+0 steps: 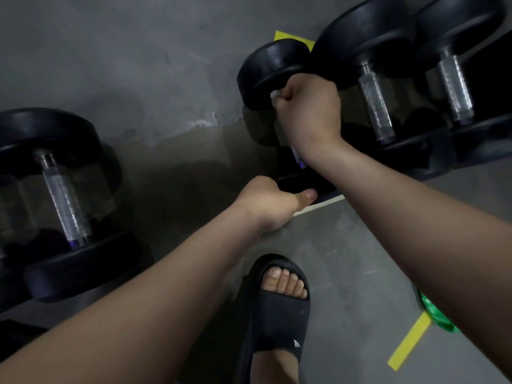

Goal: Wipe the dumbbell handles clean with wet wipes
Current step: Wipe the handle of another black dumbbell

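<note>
A black dumbbell (270, 70) with a silver knurled handle lies on the floor at the upper middle. My right hand (307, 106) is curled round the far end of its handle, gripping a white wet wipe (276, 95) that peeks out by the far head. My left hand (273, 202) grips the rim of the same dumbbell's near head (297, 182), thumb on top. Most of the handle is hidden under my right hand and wrist.
Two more dumbbells (374, 101) (454, 87) lie to the right, another dumbbell (65, 200) at the left. My foot in a black slide sandal (279, 306) stands on the grey concrete floor. Yellow tape (407, 342) and a green packet (435, 314) lie at lower right.
</note>
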A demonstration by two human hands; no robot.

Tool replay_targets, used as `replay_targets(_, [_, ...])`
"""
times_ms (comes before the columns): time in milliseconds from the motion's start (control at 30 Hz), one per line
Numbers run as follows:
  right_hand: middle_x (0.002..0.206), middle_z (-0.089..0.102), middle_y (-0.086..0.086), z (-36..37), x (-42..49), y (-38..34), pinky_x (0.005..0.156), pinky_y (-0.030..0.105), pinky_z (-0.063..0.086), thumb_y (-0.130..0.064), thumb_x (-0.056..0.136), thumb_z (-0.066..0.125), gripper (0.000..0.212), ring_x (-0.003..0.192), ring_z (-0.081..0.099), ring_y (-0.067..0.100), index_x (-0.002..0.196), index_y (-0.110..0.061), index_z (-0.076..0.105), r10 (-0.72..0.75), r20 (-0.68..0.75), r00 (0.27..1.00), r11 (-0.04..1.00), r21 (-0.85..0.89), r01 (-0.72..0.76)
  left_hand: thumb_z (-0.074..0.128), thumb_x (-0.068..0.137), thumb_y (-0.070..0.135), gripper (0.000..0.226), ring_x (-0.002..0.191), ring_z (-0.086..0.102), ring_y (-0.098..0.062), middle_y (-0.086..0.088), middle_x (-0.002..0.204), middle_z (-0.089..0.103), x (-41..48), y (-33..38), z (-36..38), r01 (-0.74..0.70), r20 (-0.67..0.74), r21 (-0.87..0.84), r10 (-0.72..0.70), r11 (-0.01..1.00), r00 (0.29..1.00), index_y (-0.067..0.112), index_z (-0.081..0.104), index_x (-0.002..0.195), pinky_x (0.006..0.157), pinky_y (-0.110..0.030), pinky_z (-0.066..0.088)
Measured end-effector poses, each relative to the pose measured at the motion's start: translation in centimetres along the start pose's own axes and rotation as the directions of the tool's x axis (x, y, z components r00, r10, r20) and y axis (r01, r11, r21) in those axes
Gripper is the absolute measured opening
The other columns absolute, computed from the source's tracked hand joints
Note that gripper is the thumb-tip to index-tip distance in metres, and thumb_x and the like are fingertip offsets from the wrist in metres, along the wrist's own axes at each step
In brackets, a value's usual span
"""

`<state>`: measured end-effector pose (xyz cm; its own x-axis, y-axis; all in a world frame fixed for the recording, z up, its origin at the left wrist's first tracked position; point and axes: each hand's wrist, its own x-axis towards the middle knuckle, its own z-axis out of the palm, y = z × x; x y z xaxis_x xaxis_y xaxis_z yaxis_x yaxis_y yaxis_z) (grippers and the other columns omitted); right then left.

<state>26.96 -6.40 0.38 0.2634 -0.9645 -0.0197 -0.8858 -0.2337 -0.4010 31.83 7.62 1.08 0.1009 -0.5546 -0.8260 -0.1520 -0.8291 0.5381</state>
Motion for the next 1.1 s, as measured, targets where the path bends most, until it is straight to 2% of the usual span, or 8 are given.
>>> replay_targets(100, [0.1, 0.06, 0.004, 0.4, -0.1, -0.3, 0.065, 0.028, 0.032, -0.04, 0.095, 0.061, 0.025, 0.078, 0.056, 0.021, 0.084, -0.019, 0.069, -0.101, -0.011, 0.995, 0.985, -0.142, 0.098, 0.082, 0.072, 0.055, 0.048, 0.08, 0.073, -0.023, -0.006, 0.085, 0.076, 0.0, 0.0, -0.2, 0.007, 0.016, -0.022, -0.007, 1.0, 1.0, 0.011, 0.075, 0.09, 0.082, -0.041, 0.062])
replay_targets(267, [0.073, 0.07, -0.008, -0.6, 1.0, 1.4, 0.065, 0.02, 0.045, -0.044, 0.081, 0.074, 0.024, 0.07, 0.064, 0.004, 0.078, -0.02, 0.074, 0.091, 0.031, 0.995, 0.963, 0.253, -0.096, 0.074, 0.058, 0.069, 0.068, 0.081, 0.072, -0.025, -0.007, 0.088, 0.075, -0.1, -0.1, 0.2, -0.002, -0.002, 0.003, 0.002, 1.0, 1.0, 0.011, 0.074, 0.094, 0.08, -0.042, 0.062])
replay_targets(400, [0.068, 0.068, -0.006, 0.0, 2.0, 3.0, 0.061, 0.027, 0.052, -0.031, 0.091, 0.07, 0.017, 0.063, 0.064, 0.011, 0.078, -0.02, 0.068, 0.273, 0.33, 0.904, 0.774, 0.482, -0.41, 0.073, 0.058, 0.071, 0.072, 0.084, 0.073, -0.026, -0.006, 0.091, 0.075, 0.0, -0.2, 0.1, 0.014, 0.013, 0.004, -0.014, 1.0, 1.0, 0.012, 0.074, 0.099, 0.084, -0.042, 0.061])
replay_targets(533, [0.08, 0.075, 0.008, -0.6, 1.8, 4.1, 0.065, 0.032, 0.059, 0.001, 0.095, 0.057, 0.021, 0.073, 0.074, 0.021, 0.085, -0.012, 0.069, 0.207, 0.633, 0.746, 0.644, 0.486, -0.591, 0.077, 0.073, 0.065, 0.062, 0.087, 0.072, -0.026, -0.007, 0.094, 0.074, -0.1, -0.1, 0.1, 0.012, 0.011, 0.034, -0.012, 0.999, 1.0, 0.009, 0.073, 0.1, 0.084, -0.038, 0.06])
replay_targets(633, [0.086, 0.07, 0.008, -2.3, 0.9, 5.3, 0.053, 0.022, 0.045, -0.024, 0.104, 0.055, 0.026, 0.074, 0.064, 0.016, 0.079, -0.018, 0.06, 0.159, 0.731, 0.664, 0.743, 0.354, -0.568, 0.077, 0.075, 0.062, 0.057, 0.082, 0.072, -0.023, -0.005, 0.089, 0.074, -0.4, 0.0, -0.1, 0.028, 0.01, 0.024, -0.028, 0.999, 1.0, 0.01, 0.072, 0.098, 0.083, -0.037, 0.06])
replay_targets(700, [0.072, 0.063, 0.004, -3.4, 1.0, 5.9, 0.047, 0.019, 0.039, -0.027, 0.101, 0.06, 0.029, 0.062, 0.056, 0.013, 0.074, -0.018, 0.057, 0.168, 0.744, 0.647, 0.801, 0.279, -0.529, 0.077, 0.076, 0.061, 0.056, 0.08, 0.072, -0.021, -0.004, 0.086, 0.074, -0.6, 0.0, -0.1, 0.027, 0.011, 0.006, -0.027, 1.0, 1.0, 0.01, 0.073, 0.098, 0.079, -0.034, 0.06])
replay_targets(867, [0.048, 0.056, 0.001, -5.4, 1.0, 5.3, 0.041, 0.019, 0.034, -0.019, 0.089, 0.076, 0.029, 0.041, 0.046, 0.012, 0.065, -0.016, 0.06, 0.143, 0.729, 0.669, 0.941, 0.109, -0.32, 0.076, 0.078, 0.06, 0.054, 0.081, 0.071, -0.022, -0.005, 0.088, 0.074, -0.6, 0.1, -0.1, 0.023, 0.002, 0.012, -0.023, 1.0, 1.0, 0.011, 0.072, 0.099, 0.075, -0.03, 0.056])
replay_targets(1100, [0.058, 0.063, 0.006, -2.8, 1.8, 3.4, 0.053, 0.037, 0.058, -0.02, 0.076, 0.087, 0.031, 0.052, 0.059, 0.019, 0.059, -0.018, 0.062, 0.181, 0.434, 0.883, 0.78, 0.483, -0.397, 0.075, 0.078, 0.062, 0.057, 0.081, 0.068, -0.02, -0.004, 0.089, 0.07, -0.6, 0.1, 0.1, 0.023, -0.017, 0.016, -0.022, 1.0, 1.0, 0.01, 0.071, 0.101, 0.061, -0.026, 0.044])
